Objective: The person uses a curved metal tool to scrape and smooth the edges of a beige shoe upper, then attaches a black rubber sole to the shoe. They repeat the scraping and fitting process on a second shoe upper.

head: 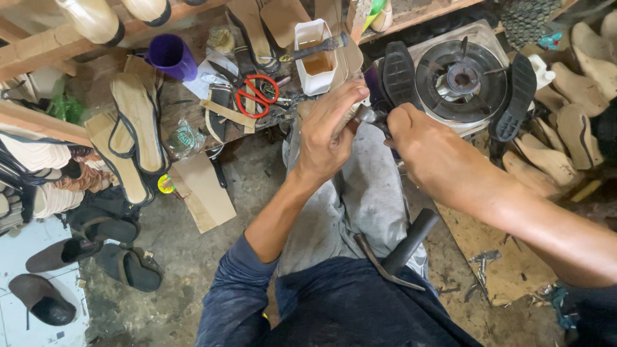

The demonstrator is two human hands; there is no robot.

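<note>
The left hand [328, 132] curls closed around a pale shoe piece [350, 117] above the lap, at the scene's centre; its long axis seems to run from near-left to far-right, though fingers hide most of it. The right hand [427, 151] is clenched on a small dark tool [371, 115] meeting the piece's far end. Just beyond, a white tub [315, 54] holds brownish glue, a brush [318, 48] lying across its rim. Farther left, a purple cup [170, 56] lies tipped, contents unseen.

Single head-worn view, steeply downward, close over lap and cluttered floor [186, 257].
</note>
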